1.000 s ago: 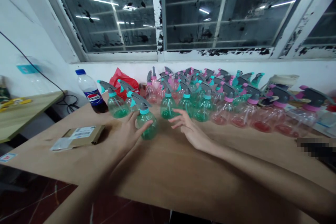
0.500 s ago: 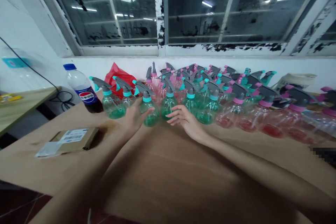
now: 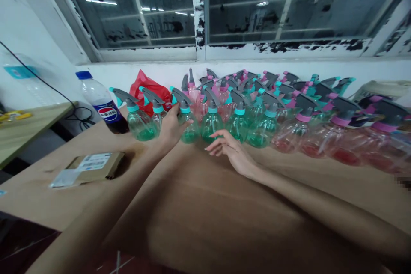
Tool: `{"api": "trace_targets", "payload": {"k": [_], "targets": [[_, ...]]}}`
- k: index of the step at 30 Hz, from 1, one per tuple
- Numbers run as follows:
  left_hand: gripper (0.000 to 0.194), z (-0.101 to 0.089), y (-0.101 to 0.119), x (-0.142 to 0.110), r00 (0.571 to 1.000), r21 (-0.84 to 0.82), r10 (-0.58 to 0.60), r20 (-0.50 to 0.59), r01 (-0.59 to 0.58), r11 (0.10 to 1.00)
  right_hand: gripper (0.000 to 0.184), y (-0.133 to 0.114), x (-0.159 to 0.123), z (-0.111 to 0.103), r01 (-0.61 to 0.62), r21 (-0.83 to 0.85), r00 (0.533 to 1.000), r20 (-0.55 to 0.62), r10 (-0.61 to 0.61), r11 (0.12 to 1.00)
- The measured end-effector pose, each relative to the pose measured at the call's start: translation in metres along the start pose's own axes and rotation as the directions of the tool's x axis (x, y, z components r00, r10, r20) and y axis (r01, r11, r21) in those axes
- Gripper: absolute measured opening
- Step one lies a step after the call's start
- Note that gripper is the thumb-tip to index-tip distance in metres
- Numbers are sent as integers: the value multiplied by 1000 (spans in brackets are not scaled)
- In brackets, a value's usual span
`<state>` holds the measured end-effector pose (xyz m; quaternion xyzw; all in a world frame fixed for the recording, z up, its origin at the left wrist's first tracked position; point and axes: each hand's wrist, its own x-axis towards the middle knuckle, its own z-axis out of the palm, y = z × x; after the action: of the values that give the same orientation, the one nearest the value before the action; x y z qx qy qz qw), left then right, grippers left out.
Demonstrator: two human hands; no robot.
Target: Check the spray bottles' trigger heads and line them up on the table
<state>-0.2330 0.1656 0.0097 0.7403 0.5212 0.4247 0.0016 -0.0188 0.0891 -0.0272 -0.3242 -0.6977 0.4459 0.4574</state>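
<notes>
My left hand [image 3: 171, 130] curls round the left side of a clear spray bottle [image 3: 190, 132] with green liquid, a turquoise collar and a grey trigger head. Its thumb crosses the bottle's front, and the fingers reach up beside the neck, partly hidden. My right hand [image 3: 231, 150] holds nothing; its fingers are loosely bent and apart, before another green spray bottle [image 3: 212, 124]. More green spray bottles stand upright on both sides, such as one at the left end [image 3: 141, 125] and one farther right [image 3: 262, 130].
Pink-collared spray bottles [image 3: 313, 139] continue the row rightward, with several more behind. A cola bottle [image 3: 107, 109] and red plastic bag [image 3: 149, 85] are at the left. A taped cardboard parcel [image 3: 98, 169] lies on the wooden table [image 3: 205, 205]. Windows [image 3: 154, 8] rise behind.
The bottle at my left hand has shifted slightly back, level with its neighbours, and the hand moved with it. My right hand stays low before the row. The whole view has shifted a little.
</notes>
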Motion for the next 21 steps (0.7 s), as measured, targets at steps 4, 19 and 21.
{"api": "trace_targets", "payload": {"k": [4, 19, 21], "targets": [[58, -8, 18, -25, 987, 68, 72, -140, -63, 996, 39, -15, -14, -4, 183, -22, 980, -77, -184, 983], [64, 56, 62, -9, 997, -21, 78, -27, -78, 997, 56, -39, -66, -29, 93, -100, 995, 42, -89, 991], [69, 64, 60, -4, 998, -25, 59, -28, -60, 998, 51, -45, -76, -34, 139, -102, 990, -22, -142, 985]]}}
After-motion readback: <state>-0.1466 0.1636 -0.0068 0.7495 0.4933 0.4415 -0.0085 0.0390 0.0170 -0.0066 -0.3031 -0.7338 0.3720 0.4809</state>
